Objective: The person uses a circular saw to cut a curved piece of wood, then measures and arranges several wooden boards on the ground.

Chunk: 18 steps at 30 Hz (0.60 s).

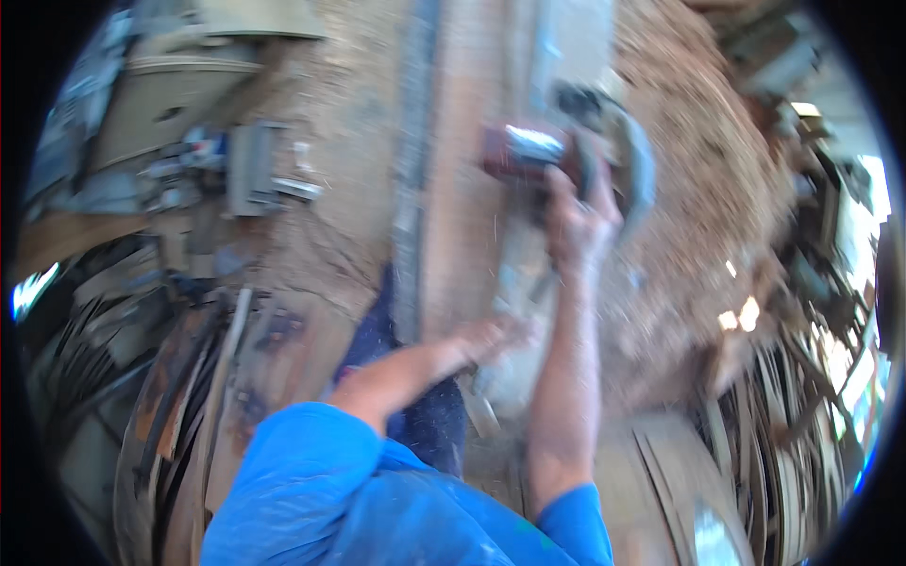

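Observation:
A blurred power tool point(514, 151) with a dark red cylindrical body, black parts and a curved blue-grey part sits over a long wooden workpiece point(453, 226). My right hand point(580, 212) is closed on the tool, its arm stretched forward. My left hand point(500, 335) is lower down at the workpiece, its fingers smeared by motion, so their hold is unclear. A grey strip point(408, 208) runs along the workpiece's left side. Pale dust shows around my hands.
A mound of sawdust point(708, 198) lies to the right. At the upper left are pale panels point(179, 85) and small metal pieces point(250, 170). Stacks of boards and strips point(226, 368) lie at the lower left, with more strips point(783, 424) at the lower right.

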Tool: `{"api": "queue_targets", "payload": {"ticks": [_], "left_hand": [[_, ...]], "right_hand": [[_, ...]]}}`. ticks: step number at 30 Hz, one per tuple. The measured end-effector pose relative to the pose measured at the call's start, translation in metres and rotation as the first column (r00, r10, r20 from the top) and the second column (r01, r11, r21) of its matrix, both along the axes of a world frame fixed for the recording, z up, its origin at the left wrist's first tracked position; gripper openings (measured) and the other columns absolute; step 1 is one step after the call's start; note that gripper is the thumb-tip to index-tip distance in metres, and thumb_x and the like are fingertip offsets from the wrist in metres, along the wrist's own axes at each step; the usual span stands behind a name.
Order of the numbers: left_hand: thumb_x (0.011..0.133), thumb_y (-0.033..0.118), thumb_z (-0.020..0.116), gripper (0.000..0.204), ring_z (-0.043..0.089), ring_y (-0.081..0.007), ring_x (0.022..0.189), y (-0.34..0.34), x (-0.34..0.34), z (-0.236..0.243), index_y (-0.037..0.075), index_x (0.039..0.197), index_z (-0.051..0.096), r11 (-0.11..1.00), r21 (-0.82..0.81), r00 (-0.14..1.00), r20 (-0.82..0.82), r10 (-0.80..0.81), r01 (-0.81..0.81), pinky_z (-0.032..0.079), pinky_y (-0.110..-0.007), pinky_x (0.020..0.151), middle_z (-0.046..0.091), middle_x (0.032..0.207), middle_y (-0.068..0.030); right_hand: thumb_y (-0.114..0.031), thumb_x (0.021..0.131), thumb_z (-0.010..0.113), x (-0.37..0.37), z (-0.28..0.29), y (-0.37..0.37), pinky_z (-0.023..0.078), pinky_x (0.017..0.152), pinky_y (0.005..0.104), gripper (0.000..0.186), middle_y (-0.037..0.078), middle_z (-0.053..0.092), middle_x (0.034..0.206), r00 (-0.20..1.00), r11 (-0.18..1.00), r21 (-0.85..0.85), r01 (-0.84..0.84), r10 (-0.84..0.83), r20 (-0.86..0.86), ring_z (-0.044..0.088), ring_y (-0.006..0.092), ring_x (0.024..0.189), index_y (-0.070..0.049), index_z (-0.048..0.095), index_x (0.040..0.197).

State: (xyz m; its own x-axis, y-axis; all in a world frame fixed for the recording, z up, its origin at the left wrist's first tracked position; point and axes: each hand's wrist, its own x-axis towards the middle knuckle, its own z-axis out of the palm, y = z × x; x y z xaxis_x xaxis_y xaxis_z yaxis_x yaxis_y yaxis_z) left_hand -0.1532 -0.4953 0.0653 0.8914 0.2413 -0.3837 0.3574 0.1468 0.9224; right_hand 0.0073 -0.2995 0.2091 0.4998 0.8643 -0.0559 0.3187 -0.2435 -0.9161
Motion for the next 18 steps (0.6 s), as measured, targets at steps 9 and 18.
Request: {"api": "queue_targets", "payload": {"ticks": [9, 18], "left_hand": [[0.096, 0.053, 0.042, 0.076, 0.011, -0.0328, 0.153, -0.015, -0.013, -0.022, 0.003, 0.153, 0.028, -0.082, 0.955, 0.881, -0.294, -0.371, 0.284, 0.006, -0.049, 0.125, 0.015, 0.165, -0.0162], [0.088, 0.059, 0.044, 0.089, 0.003, -0.0343, 0.154, -0.019, -0.007, -0.034, 0.004, 0.155, 0.022, 0.149, 0.963, 0.907, -0.151, -0.393, 0.225, 0.002, -0.052, 0.125, 0.006, 0.166, -0.0194]], "right_hand": [[0.004, 0.091, 0.057, 0.013, -0.005, 0.018, 0.047, 0.1, 0.0312, 0.054, 0.011, 0.061, 0.134, 0.968, 0.998, 0.007, 0.056, -0.052, -0.246, 0.059, 0.0174, 0.119, -0.004, 0.052, 0.144], [-0.004, 0.092, 0.062, 0.031, -0.03, 0.043, 0.037, 0.048, 0.0203, 0.045, 0.005, 0.071, 0.108, 0.984, 0.986, 0.118, 0.119, -0.102, -0.146, 0.048, 0.0028, 0.057, -0.007, 0.061, 0.136]]}}
